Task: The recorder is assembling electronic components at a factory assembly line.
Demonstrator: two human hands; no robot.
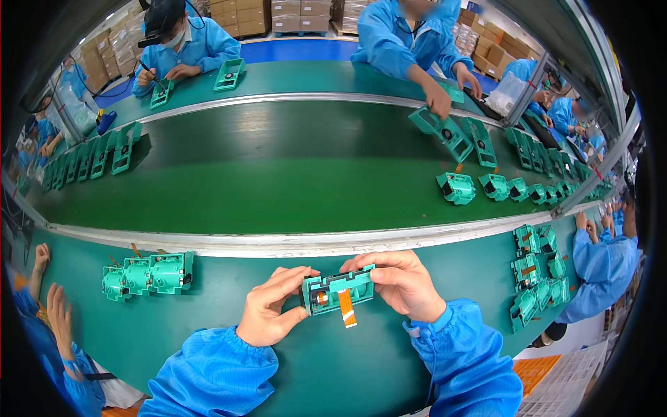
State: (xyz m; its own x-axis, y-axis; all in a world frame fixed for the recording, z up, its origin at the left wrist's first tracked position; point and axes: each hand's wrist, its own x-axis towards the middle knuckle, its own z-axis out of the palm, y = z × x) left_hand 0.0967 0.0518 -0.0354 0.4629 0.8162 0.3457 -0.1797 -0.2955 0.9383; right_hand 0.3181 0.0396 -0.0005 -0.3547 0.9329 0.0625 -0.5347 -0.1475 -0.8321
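Conveyor belt [278,174], dark green, curves across the whole view; teal bench [208,326] runs along its near edge, with more bench on the far side where co-workers in blue coats sit; a row of green housings [479,187] rides the belt at right, taller green frames [83,163] stand along its left end; a cluster of three green housings [148,274] sits on the near bench to the left, another batch [536,274] lies to the right by a neighbour's sleeve; left hand [267,313] and right hand [401,283] both closed in a pinch grip on one green housing [338,289], held just above the bench in front of the chest, between the two hands; left fingers clamp its left end, right thumb and fingers its top right; an orange flex ribbon [347,308] hangs free from its front face; judged step: mid-assembly or check of this unit, ribbon not yet seated; next move likely calls for a steady hold and a fine fingertip grip on the ribbon, no creasing.
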